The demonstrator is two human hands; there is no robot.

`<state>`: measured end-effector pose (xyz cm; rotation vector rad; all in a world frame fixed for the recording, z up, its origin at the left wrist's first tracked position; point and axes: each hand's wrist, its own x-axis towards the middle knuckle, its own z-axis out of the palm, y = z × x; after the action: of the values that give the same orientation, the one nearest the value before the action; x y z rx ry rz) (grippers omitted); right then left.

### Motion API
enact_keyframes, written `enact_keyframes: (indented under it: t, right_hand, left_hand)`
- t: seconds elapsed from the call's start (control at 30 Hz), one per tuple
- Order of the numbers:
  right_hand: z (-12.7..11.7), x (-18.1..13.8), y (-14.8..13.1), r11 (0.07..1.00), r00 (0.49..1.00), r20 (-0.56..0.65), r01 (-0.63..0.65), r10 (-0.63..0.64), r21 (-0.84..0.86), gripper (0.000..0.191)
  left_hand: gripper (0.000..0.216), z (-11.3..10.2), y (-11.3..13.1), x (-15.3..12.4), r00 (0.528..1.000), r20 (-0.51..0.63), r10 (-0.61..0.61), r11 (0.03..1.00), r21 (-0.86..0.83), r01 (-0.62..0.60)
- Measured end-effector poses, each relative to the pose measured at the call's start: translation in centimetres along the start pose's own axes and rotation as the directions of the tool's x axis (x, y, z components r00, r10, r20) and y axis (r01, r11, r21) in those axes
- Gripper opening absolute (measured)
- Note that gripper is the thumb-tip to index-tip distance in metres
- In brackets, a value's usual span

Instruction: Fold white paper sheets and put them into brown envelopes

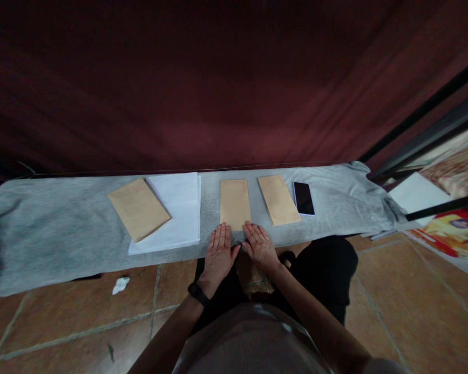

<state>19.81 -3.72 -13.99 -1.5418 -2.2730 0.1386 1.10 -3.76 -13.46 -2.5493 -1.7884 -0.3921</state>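
A brown paper envelope (234, 203) lies upright in front of me on the grey cloth. My left hand (219, 246) rests flat with its fingertips at the envelope's near left corner. At the near right corner, the fingers of my right hand (260, 246) lie stretched out, touching the edge. Both hands are open and grip nothing. Just to the right is another brown envelope or small stack (279, 200), slightly turned. On the left, more brown envelopes (139, 209) lie tilted, partly over a stack of white paper (181, 213).
A phone (303, 198) with a dark screen lies right of the envelopes. The grey cloth (66, 223) covers a long narrow surface against a dark red backdrop (234, 93). A black bar (444, 206) and a colourful printed bag or sheet (456, 234) are at the right.
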Motion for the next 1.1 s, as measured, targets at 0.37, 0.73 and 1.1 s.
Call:
enact_keyframes:
  t: [0.37, 0.73, 1.1]
  right_hand:
    - [0.0, -0.3, 0.0, 0.997, 0.998, -0.03, -0.044, 0.046, 0.062, 0.052]
    - [-0.6, 0.0, -0.3, 0.991, 0.996, -0.015, -0.085, 0.087, 0.101, 0.049]
    - [-0.1, 1.4, -3.5, 0.989, 1.0, 0.001, -0.019, 0.019, 0.146, 0.054]
  left_hand:
    - [0.053, -1.1, 0.8, 1.4, 0.999, 0.019, 0.032, 0.996, -0.089, -0.03]
    - [0.053, -0.4, 1.7, 2.2, 0.99, 0.039, 0.135, 0.988, -0.084, -0.131]
    - [0.06, 0.6, 0.5, 1.1, 0.993, 0.062, 0.1, 0.994, -0.053, -0.097]
